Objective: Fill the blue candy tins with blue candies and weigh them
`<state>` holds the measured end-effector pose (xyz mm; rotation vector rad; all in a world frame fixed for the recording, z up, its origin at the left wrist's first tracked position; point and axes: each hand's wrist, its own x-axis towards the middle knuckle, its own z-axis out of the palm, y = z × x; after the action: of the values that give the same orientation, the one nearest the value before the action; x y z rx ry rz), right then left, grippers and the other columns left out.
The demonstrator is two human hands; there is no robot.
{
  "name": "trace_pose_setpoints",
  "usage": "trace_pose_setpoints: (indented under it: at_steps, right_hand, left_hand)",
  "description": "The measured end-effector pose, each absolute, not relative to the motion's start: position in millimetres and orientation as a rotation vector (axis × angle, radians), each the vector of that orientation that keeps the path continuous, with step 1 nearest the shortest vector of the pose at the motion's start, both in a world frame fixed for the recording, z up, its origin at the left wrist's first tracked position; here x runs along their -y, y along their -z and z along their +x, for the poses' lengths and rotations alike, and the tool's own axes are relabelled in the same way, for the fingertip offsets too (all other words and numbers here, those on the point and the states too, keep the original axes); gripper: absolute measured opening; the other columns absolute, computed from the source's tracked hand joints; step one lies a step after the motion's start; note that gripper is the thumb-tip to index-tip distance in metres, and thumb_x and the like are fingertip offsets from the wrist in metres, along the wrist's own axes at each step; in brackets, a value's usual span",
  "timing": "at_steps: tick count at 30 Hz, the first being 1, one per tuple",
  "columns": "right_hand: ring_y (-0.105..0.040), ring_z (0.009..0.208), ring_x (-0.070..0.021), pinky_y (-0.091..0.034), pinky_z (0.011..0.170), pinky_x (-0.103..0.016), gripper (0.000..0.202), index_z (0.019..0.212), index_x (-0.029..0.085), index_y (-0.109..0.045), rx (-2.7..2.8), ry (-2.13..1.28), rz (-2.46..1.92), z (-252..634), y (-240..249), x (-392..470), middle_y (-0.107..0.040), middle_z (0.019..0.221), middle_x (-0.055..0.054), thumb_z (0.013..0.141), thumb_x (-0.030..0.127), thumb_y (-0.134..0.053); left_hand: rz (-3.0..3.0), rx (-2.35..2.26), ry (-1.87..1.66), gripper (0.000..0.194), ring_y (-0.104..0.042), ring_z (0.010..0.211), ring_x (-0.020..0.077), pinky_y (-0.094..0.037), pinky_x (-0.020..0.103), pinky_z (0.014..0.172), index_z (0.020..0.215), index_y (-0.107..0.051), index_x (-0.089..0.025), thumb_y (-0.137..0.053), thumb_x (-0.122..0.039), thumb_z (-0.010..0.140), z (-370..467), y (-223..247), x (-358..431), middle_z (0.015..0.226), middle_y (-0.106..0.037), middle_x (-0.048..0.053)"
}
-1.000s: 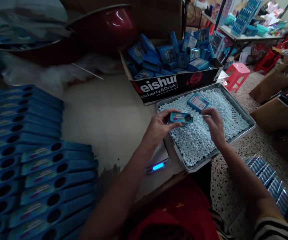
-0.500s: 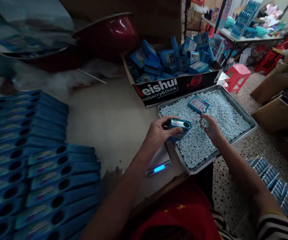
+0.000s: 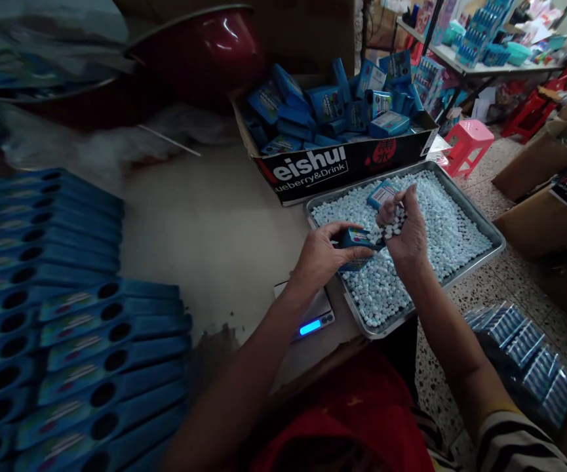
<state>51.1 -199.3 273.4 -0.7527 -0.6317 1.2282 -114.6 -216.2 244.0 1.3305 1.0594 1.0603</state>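
My left hand (image 3: 323, 254) is closed around a small blue box (image 3: 355, 237), held over the near left part of a metal tray (image 3: 497, 241). My right hand (image 3: 408, 229) is cupped, palm up, with a heap of small pale candies (image 3: 394, 224) in its fingers, close beside the box's end. More of the same candies (image 3: 455, 226) fill the tray. Another blue box (image 3: 380, 195) lies on them, partly hidden behind my right hand. Left of the tray sits a small digital scale (image 3: 315, 314) with a lit blue display.
An open carton (image 3: 307, 174) full of jumbled blue boxes stands behind the tray. Rows of blue boxes (image 3: 101, 354) with dark round holes line the left side. A dark red bowl (image 3: 199, 52) is at the back. Wrapped packs (image 3: 524, 354) and a pink stool (image 3: 469, 145) are on the floor.
My right hand has lifted from the candies, turned palm up and moved left to the held box with a handful. The box in my left hand has tilted towards it.
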Motion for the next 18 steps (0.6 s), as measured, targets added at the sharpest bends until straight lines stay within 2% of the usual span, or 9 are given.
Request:
trace_pose_setpoints:
  at_steps: [4,8,11,14,16,18]
  right_hand:
    - [-0.035,0.047,-0.0086,-0.038,0.045,-0.024,0.059,0.077,0.026,-0.051,0.625,-1.24,-0.757,61.5,-262.4,185.0,-0.044,0.061,0.008,0.097,0.077,-0.074]
    - [-0.033,0.046,-0.0086,-0.039,0.046,-0.023,0.049,0.079,0.025,-0.053,0.468,-1.293,-0.652,88.0,-256.1,171.5,-0.041,0.059,0.009,0.107,0.062,-0.071]
    - [-0.046,0.052,-0.0112,-0.047,0.051,-0.025,0.04,0.083,0.025,-0.059,0.282,-1.272,-0.659,109.5,-250.8,169.4,-0.051,0.062,0.005,0.115,0.048,-0.056]
    - [-0.061,0.064,-0.014,-0.053,0.055,-0.026,0.038,0.091,0.023,-0.066,0.124,-1.326,-0.727,119.4,-241.7,179.4,-0.067,0.078,-0.002,0.117,0.042,-0.045]
    - [-0.06,0.063,-0.0131,-0.049,0.05,-0.023,0.027,0.094,0.023,-0.066,0.139,-1.439,-0.765,118.9,-234.0,189.3,-0.069,0.081,-0.003,0.113,0.036,-0.052]
    - [-0.049,0.052,-0.0099,-0.038,0.043,-0.018,0.013,0.093,0.023,-0.065,0.222,-1.57,-0.781,114.7,-226.5,197.6,-0.063,0.073,0.003,0.105,0.027,-0.065]
  left_hand:
    - [1.366,-1.064,-1.048,0.051,-0.07,0.085,0.0234,-0.057,0.035,0.073,0.105,-0.089,-0.021,-0.105,-0.034,0.059,-110.0,-238.9,213.6,0.095,-0.079,0.006]
    - [1.441,-1.035,-1.086,0.047,-0.072,0.092,0.0246,-0.059,0.036,0.083,0.106,-0.088,-0.022,-0.103,-0.031,0.062,-113.6,-237.8,208.6,0.099,-0.08,0.006]
    - [1.471,-1.008,-1.138,0.045,-0.073,0.102,0.0265,-0.058,0.038,0.094,0.106,-0.087,-0.022,-0.101,-0.028,0.063,-122.3,-240.1,205.3,0.105,-0.08,0.006]
    - [1.38,-0.981,-1.161,0.046,-0.073,0.1,0.0263,-0.059,0.037,0.091,0.105,-0.087,-0.022,-0.101,-0.031,0.063,-133.2,-241.4,204.5,0.103,-0.079,0.006]
    - [1.249,-0.959,-1.187,0.051,-0.072,0.094,0.0248,-0.06,0.036,0.086,0.106,-0.085,-0.021,-0.103,-0.033,0.06,-140.9,-240.5,207.1,0.097,-0.078,0.005]
    - [1.12,-0.928,-1.215,0.055,-0.071,0.088,0.0225,-0.061,0.034,0.083,0.105,-0.084,-0.021,-0.105,-0.033,0.057,-148.2,-237.3,212.9,0.093,-0.077,0.003]
